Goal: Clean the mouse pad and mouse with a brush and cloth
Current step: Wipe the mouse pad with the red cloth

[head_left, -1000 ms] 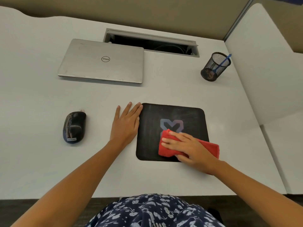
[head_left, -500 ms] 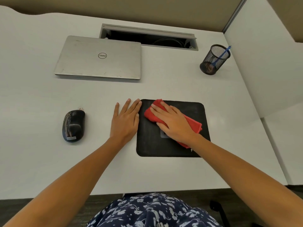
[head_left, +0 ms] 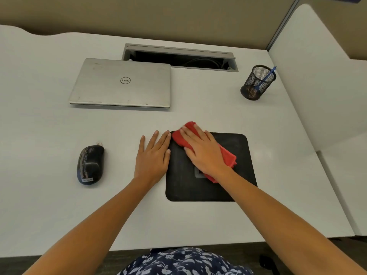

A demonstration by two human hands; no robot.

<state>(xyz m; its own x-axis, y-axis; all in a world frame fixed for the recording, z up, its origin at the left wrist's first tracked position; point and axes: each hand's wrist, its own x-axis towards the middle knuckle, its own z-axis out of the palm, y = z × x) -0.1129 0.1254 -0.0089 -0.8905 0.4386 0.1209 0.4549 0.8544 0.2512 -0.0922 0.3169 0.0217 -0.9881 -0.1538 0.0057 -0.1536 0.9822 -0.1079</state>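
A black mouse pad (head_left: 234, 165) lies on the white desk (head_left: 59, 205). My right hand (head_left: 202, 151) presses flat, fingers straight, on a folded red cloth (head_left: 228, 157) at the pad's far left corner; the cloth's tip reaches just past the pad's far edge. My left hand (head_left: 153, 157) rests flat on the desk against the pad's left edge. A black mouse (head_left: 90, 164) sits on the desk to the left, apart from both hands. A blue brush (head_left: 266, 78) stands in a black mesh cup (head_left: 256, 84) at the back right.
A closed silver laptop (head_left: 123, 84) lies at the back left. Behind it is an open cable slot (head_left: 178, 57) in the desk. A white partition (head_left: 317, 80) rises along the right side. The desk's front edge is just before my body.
My right hand has slid the red cloth from the pad's near middle up to its far left corner. The left hand has stayed flat beside the pad.
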